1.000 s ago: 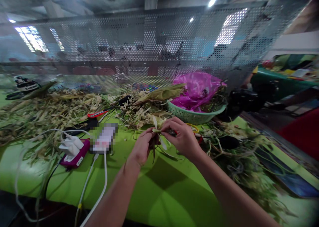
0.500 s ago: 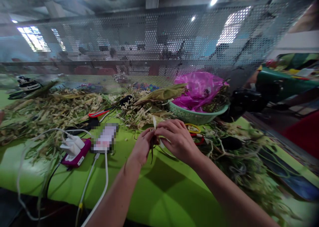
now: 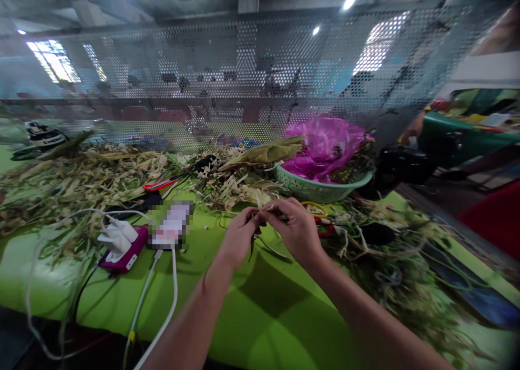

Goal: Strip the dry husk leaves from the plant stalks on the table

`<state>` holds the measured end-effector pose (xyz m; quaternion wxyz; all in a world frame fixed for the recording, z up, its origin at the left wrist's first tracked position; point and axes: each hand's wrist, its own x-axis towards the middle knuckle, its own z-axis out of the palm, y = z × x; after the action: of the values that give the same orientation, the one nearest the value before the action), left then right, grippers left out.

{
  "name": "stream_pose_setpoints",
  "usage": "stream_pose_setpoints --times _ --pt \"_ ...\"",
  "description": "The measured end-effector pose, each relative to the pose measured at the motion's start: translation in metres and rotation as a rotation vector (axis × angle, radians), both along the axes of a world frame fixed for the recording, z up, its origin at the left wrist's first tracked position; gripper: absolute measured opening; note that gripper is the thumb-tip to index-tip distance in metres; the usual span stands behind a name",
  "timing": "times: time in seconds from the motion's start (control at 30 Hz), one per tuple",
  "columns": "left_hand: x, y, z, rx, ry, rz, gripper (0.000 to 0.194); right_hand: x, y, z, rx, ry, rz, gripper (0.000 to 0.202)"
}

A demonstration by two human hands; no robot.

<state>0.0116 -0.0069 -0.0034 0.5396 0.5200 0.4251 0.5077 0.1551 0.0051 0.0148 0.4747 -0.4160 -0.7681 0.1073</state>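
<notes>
Over the green table (image 3: 284,326), my left hand (image 3: 239,237) pinches a thin strip of dried plant husk (image 3: 259,200). My right hand (image 3: 293,224) is closed on the same small piece, its fingertips meeting those of the left. A pale end of the strip sticks up between the fingers, and thin dark and green ends hang below. Much of the piece is hidden by the fingers. Just beyond my hands lies a heap of dried husks (image 3: 231,188).
A green basket (image 3: 320,190) holds a pink plastic bag (image 3: 325,148). At left are a red cutter (image 3: 162,185), a phone (image 3: 173,224), a purple power strip (image 3: 125,251) with white cables, and more husks (image 3: 101,169). Fibre bundles (image 3: 398,267) lie at right; a perforated screen (image 3: 227,61) stands behind.
The fingers of my right hand have drawn in from a spread pose to a pinch beside my left hand. Both hands and the strip have shifted slightly right.
</notes>
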Motion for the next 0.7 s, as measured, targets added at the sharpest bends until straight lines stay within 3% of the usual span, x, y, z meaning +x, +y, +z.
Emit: stream_pose_setpoints --times 0.23,0.43,0.57,0.7 --pt "0.002 -0.001 -0.003 0.135 0.065 -0.054 0.021 -0.002 -0.002 -0.003 -0.082 0.109 -0.084 0.012" --pt "0.003 -0.001 -0.002 0.122 0.096 0.019 0.021 -0.003 -0.001 -0.009 -0.154 0.201 -0.039 0.012" --pt "0.002 0.0 -0.001 0.023 -0.028 0.135 0.019 -0.008 -0.001 -0.008 -0.295 0.398 0.082 0.014" --pt "0.002 0.0 -0.001 -0.046 -0.19 0.207 0.019 -0.013 -0.001 -0.007 -0.374 0.543 0.085 0.024"
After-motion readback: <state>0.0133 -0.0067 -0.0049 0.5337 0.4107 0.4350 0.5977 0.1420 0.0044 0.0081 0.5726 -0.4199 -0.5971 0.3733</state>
